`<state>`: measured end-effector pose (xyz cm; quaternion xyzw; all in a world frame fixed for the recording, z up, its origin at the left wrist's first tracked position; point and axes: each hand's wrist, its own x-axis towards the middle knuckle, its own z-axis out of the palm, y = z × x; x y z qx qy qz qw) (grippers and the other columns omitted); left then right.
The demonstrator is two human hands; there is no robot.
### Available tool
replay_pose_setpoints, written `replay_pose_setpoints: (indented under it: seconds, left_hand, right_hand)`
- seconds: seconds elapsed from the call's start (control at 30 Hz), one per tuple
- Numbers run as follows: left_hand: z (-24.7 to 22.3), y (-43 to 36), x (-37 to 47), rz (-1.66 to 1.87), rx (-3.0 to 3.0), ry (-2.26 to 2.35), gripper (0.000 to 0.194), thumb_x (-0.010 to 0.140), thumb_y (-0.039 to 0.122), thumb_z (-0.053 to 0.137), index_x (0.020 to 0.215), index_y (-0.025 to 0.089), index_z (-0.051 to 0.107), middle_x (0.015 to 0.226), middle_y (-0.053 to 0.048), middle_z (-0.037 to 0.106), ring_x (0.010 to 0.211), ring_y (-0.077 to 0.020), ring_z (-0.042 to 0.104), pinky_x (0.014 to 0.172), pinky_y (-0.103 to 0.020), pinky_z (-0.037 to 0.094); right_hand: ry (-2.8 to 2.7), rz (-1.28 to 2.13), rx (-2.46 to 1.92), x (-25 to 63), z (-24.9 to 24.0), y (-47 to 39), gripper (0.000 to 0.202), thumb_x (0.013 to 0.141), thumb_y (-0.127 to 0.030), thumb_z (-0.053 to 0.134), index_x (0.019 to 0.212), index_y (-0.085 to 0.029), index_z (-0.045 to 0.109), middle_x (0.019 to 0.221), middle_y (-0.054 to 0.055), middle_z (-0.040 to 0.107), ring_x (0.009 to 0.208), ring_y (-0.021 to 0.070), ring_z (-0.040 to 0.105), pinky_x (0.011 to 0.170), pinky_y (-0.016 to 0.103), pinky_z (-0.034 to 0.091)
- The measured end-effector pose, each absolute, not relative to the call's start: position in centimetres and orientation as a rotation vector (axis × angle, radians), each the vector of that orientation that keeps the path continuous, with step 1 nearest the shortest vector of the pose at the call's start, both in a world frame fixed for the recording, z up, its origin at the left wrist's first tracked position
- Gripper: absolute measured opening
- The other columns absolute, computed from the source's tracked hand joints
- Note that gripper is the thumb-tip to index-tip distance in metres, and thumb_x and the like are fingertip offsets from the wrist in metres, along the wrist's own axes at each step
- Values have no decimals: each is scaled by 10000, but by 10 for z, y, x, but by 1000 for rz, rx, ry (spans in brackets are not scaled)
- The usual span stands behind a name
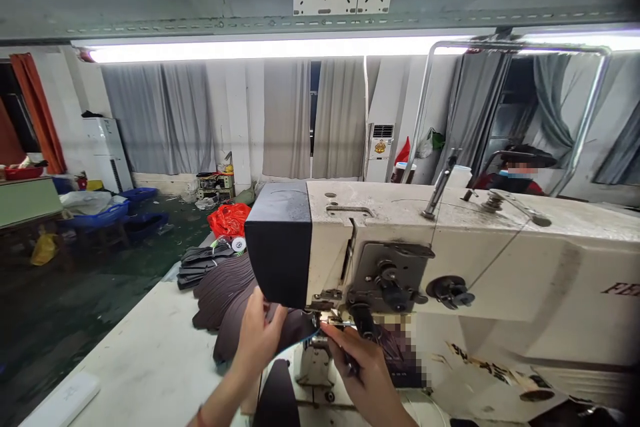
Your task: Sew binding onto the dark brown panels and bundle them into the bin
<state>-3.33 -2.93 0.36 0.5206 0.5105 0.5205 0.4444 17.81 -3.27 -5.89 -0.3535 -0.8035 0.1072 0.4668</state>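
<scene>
Box, white and flat, lies on the table, well left of the machine. A blue tub is farther off, also left of the machine. Dark pieces lie fanned in a stack just left of the machine, with a red bag behind them. The left hand is at the machine's lower left edge, thumb and forefinger apart; I cannot tell whether they pinch the piece, which runs rightward under the machine. A loose piece lies before the machine. Below the machine, the right hand has its fingers curled around a dark tool, one fingertip near the piece's edge. Behind the machine shows a co-worker
</scene>
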Motion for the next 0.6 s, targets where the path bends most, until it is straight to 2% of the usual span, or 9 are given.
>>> replay_pose_setpoints:
  seconds: [0.1, 0.2, 0.37, 0.5, 0.6]
  left_hand:
    - [21, -8, -58, 892, 1326, 1089, 317, 634, 395, 758, 771, 133, 643, 728, -40, 642, 708, -186, 572, 625, -251, 421]
    - [11, -11, -68, 764, 1256, 903, 368, 586, 378, 810, 792, 139, 623, 720, -18, 657, 625, -138, 578, 581, -219, 411]
    - [-5, -40, -55, 888, 1093, 823, 399, 579, 369, 832, 784, 144, 573, 724, -11, 668, 616, -112, 588, 582, -205, 435]
    - [-9, -60, -40, 967, 970, 769, 459, 548, 426, 842, 791, 161, 557, 741, -28, 686, 649, -140, 614, 621, -245, 476]
    - [-19, -70, -37, 1006, 924, 771, 490, 544, 479, 831, 819, 173, 565, 758, -33, 689, 681, -151, 618, 649, -257, 486]
  right_hand:
    - [-1969, 261, -908, 177, -68, -32, 480, 837, -114, 468, 1294, -252, 523, 743, 26, 571, 600, 133, 524, 572, 222, 469]
    - [-1938, 297, -908, 176, -70, -31, 478, 842, -108, 450, 1292, -250, 528, 702, 9, 507, 580, 126, 482, 549, 217, 440]
    - [-1881, 276, -862, 173, -58, -34, 417, 853, -104, 459, 1217, -249, 602, 668, -4, 519, 542, 108, 496, 520, 198, 438]
    - [-1853, 308, -863, 172, -51, -34, 347, 875, -127, 479, 1167, -226, 639, 779, 45, 653, 682, 127, 619, 621, 214, 506]
    - [-1861, 337, -872, 173, -54, -33, 341, 883, -137, 489, 1182, -220, 629, 876, 70, 691, 782, 140, 649, 699, 236, 524]
